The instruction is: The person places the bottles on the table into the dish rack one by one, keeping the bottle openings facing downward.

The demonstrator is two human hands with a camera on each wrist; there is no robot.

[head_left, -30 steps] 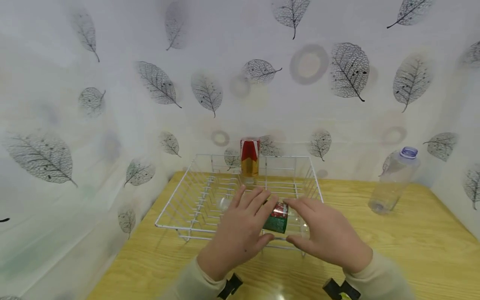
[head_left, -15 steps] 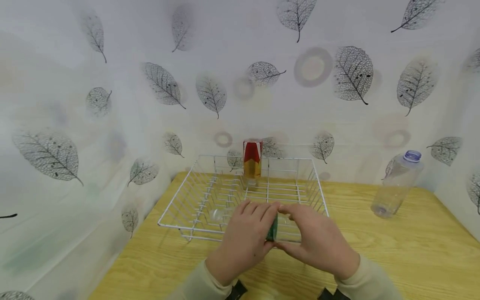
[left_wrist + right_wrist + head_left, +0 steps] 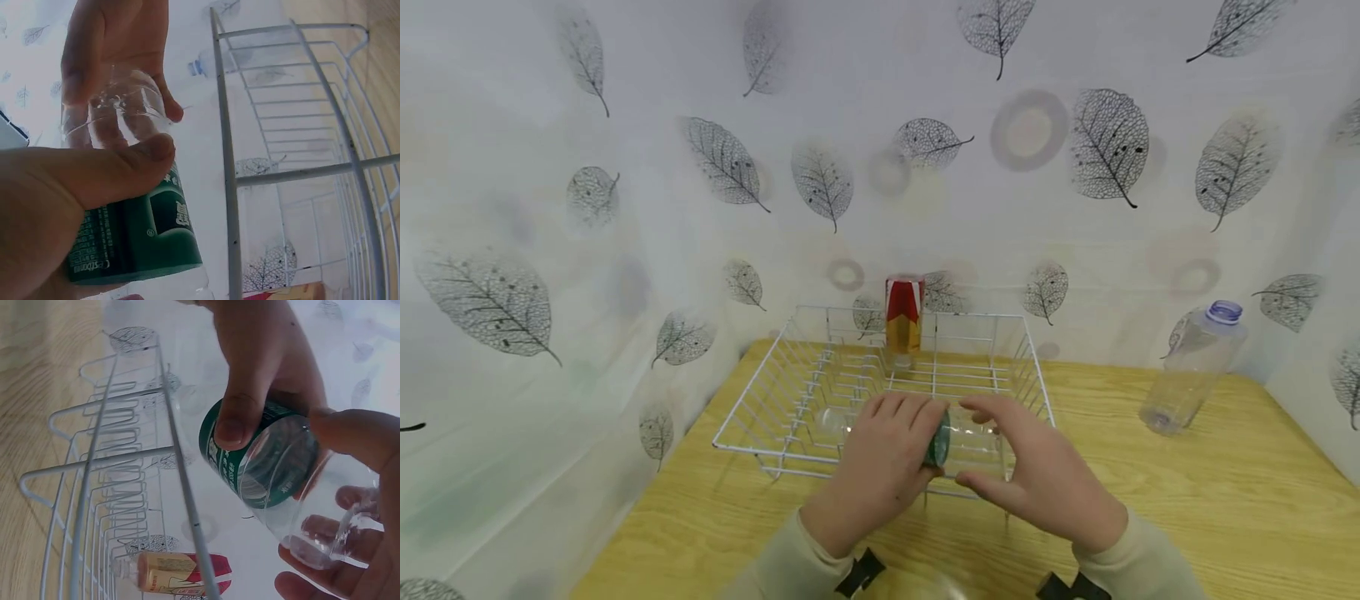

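A clear plastic bottle (image 3: pixel 973 446) with a green label (image 3: pixel 137 237) lies sideways above the front of the wire rack in the head view. Around its labelled middle, my left hand (image 3: pixel 887 467) grips it, thumb across the label. My right hand (image 3: pixel 1048 479) curls round the clear base end, thumb on one side and fingers on the other. Through the plastic, some right-hand fingers show in the left wrist view. The bottle's other end (image 3: pixel 831 419) sticks out left of my left hand.
The white wire rack (image 3: pixel 748 404) sits on a wooden table (image 3: pixel 1157 508). A red and gold bottle (image 3: pixel 903 321) stands neck-down at its back. To the right, a clear bottle with a purple neck (image 3: pixel 1195 367) leans toward the leaf-patterned curtain (image 3: pixel 925 225).
The label's red part faced up a second ago; now green shows, so the bottle has turned. My hands closed together, then my right hand shifted right, exposing the clear base end.
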